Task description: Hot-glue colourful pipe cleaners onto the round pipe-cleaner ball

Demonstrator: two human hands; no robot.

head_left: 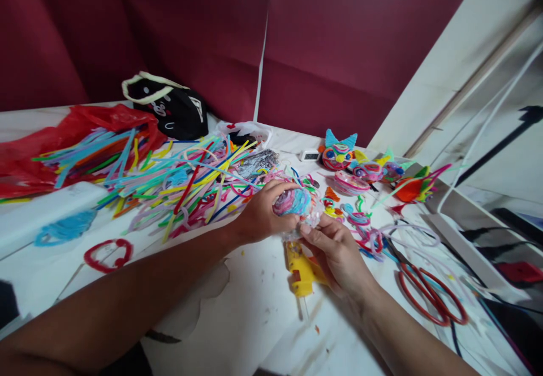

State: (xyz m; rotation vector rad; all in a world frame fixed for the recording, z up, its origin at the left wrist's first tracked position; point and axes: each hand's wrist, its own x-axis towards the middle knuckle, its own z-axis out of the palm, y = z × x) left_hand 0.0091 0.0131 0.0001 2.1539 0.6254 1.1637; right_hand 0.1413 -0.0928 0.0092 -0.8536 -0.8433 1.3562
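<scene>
Down by the near side lies a yellow glue gun [300,271], with scissors [410,267] over to the right. Above the gun, the person's left hand [267,209] is curled round a pink-and-blue ball [297,202]; the right hand [339,249] pinches its clear edge. Beyond sprawl pipe cleaners [169,184], then a black bag [186,117].

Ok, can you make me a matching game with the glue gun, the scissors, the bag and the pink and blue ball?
Things:
1. glue gun
2. scissors
3. bag
4. pink and blue ball

Clues:
A. black, with pale handles
B. held in the left hand
C. mostly yellow
D. red handles

Right pairs: 1-C, 2-D, 3-A, 4-B
</scene>
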